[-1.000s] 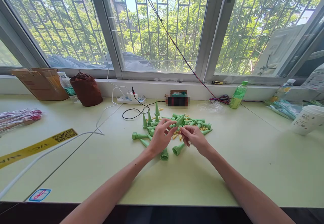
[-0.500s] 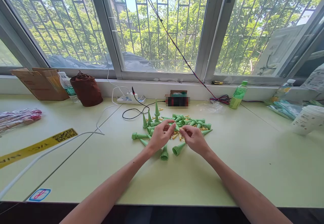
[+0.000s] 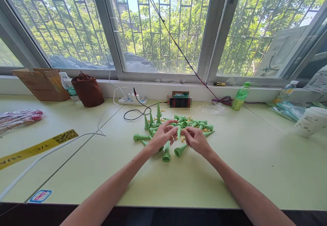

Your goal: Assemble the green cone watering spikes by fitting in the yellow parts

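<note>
My left hand [image 3: 163, 135] is closed on a green plastic watering spike [image 3: 179, 132], whose pointed end is tilted down toward me. Close beside it, my right hand [image 3: 196, 138] has thumb and forefinger pinched on what looks like a small yellow plastic peg, mostly covered by the fingertips. Around both hands lies a loose pile of more green spikes [image 3: 207, 127] mixed with yellow pegs [image 3: 188, 118]. Two spikes, one at the front [image 3: 166, 153] and one near my right wrist [image 3: 180, 150], show their open threaded ends. An upright spike [image 3: 158, 113] stands at the back left.
Behind the pile are a power strip [image 3: 133, 100], a black cable [image 3: 135, 118] and a pixelated dark device [image 3: 180, 102]. A green bottle [image 3: 240, 96] and a white cup [image 3: 310, 122] stand right. At left are a brown pouch [image 3: 88, 90] and a white cable [image 3: 63, 145].
The spike in my left hand has turned so that its tip points down toward me. My left fingers have shifted slightly around it; my right hand has hardly moved.
</note>
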Demonstrator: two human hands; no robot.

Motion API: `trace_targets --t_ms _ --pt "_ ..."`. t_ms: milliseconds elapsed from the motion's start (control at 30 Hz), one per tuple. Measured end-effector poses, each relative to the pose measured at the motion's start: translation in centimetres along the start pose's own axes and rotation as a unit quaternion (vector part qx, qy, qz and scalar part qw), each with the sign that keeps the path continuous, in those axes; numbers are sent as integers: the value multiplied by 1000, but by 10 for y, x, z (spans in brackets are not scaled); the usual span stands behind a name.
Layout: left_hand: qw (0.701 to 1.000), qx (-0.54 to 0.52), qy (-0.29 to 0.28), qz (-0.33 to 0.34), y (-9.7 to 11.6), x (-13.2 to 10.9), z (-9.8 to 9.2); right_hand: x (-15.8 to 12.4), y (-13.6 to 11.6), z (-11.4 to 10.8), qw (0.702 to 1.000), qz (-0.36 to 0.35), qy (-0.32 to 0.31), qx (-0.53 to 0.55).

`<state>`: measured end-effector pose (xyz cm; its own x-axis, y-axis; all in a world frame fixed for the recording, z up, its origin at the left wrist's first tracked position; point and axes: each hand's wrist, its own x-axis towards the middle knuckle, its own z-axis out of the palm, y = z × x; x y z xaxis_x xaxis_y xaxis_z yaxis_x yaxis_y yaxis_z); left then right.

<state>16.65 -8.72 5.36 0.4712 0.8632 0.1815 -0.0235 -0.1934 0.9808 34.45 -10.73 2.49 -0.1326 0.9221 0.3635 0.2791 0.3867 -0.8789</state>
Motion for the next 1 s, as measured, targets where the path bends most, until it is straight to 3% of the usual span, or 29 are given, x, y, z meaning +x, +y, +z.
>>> trace_targets --t_ms 367,667,1000 --pt "997 49 -15 60 -3 -2 3 2 -4 -3 986 74 -31 149" --pt "988 124 -7 92 -12 -2 4 4 -6 -4 955 130 -56 262" --pt "972 205 18 116 -10 -5 6 4 -4 -7 921 147 -88 350"
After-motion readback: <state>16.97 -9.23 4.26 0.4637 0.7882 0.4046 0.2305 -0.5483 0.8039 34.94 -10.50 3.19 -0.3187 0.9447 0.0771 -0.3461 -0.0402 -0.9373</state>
